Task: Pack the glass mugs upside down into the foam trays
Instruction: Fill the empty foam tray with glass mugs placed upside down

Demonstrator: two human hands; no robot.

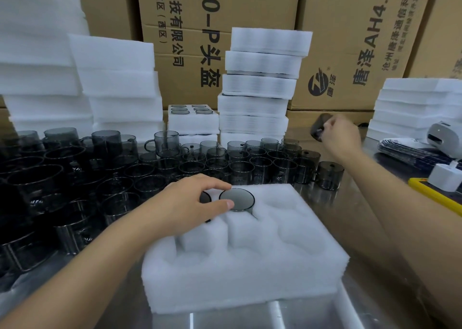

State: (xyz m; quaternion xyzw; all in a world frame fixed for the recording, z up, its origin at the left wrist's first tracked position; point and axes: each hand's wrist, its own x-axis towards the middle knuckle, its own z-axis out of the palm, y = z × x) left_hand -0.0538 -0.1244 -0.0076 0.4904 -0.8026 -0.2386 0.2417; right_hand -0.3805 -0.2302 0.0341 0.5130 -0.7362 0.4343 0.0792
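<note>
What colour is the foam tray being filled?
The foam tray is plain white, clearest in the head view.

Behind the table's far edge, the middle cardboard carton (pixel 190 41) carries sideways print: "4.0-P头盔", "科技有限公司", "开发区" and "(西区)". The right carton (pixel 350 41) reads "唐泽AH4.0-" beside a round logo; its smaller line is illegible.

Printed cardboard boxes (pixel 337 41) stand at the back. At right, a white plug (pixel 443 177) rests on a yellow object (pixel 431 195).
</note>
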